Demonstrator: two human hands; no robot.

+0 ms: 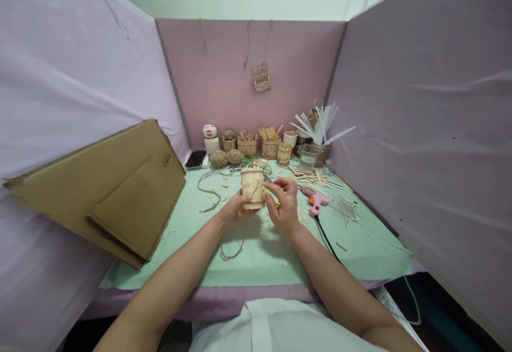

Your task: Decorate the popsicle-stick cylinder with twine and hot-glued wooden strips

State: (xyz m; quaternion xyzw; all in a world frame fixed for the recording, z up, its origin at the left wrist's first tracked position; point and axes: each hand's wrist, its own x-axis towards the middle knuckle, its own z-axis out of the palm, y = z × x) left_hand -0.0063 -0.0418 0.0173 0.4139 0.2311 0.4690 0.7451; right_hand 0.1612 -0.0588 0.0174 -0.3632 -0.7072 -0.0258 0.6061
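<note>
A small round pot (253, 188) faced with pale wooden pieces, with twine-like trim around its top and base, is held upright above the table. My left hand (237, 208) is wrapped around its lower left side and underneath. My right hand (285, 202) is at the pot's right side, thumb and index finger apart, their tips at or very near its wall. Whether those fingertips touch it I cannot tell. Part of a yellow item shows behind them, mostly hidden. Loose twine (232, 256) lies on the table below.
A pink glue gun (318, 202) with a black cord lies at right, near scattered thin sticks (320, 177). Along the back stand stick-filled pots (269, 148), twine balls (218, 159), a white jar (211, 140) and white glue sticks (320, 122). Cardboard (120, 192) leans at left.
</note>
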